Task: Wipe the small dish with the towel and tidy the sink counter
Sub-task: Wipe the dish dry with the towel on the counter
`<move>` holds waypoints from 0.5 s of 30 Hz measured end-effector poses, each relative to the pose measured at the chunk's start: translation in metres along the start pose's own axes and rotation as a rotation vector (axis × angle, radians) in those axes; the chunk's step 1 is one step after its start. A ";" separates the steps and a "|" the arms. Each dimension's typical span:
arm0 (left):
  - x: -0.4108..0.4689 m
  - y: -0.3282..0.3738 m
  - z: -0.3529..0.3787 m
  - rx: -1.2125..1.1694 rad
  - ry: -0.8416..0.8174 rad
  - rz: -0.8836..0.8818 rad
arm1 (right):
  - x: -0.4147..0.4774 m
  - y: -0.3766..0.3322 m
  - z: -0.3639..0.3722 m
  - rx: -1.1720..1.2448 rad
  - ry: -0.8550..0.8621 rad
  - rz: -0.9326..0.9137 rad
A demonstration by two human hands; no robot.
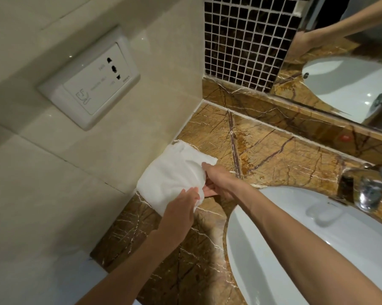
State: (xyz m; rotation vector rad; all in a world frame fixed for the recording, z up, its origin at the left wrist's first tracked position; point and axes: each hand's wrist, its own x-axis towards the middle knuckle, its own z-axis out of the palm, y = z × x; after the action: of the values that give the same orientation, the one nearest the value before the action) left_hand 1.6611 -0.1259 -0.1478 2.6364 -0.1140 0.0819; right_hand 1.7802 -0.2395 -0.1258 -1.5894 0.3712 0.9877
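Both our hands, left hand (181, 208) and right hand (218, 181), pinch the soft, limp white towel (172, 172) on the counter (273, 155); we judge its edges the best hold.

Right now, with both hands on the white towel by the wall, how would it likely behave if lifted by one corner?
The white towel would probably droop: it already bunches where the left hand and right hand gather it. It looks thin, so likely light. On the polished marble counter it may slide easily.

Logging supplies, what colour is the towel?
White, plain; the towel shows best in the head view.
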 end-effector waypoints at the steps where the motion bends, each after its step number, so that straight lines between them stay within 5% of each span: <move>1: -0.002 0.000 0.000 -0.001 0.004 0.015 | -0.001 0.000 0.001 -0.009 0.003 0.001; 9: 0.028 -0.001 0.002 -0.043 0.021 -0.100 | -0.001 0.009 0.001 -0.020 -0.055 -0.045; 15: 0.014 0.017 0.009 -0.088 0.044 -0.117 | 0.000 0.027 0.005 -0.156 0.106 -0.131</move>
State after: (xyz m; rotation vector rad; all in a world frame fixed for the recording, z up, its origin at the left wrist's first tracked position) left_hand 1.6735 -0.1462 -0.1468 2.5452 0.0505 0.0932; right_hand 1.7590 -0.2429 -0.1435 -1.7885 0.2643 0.8510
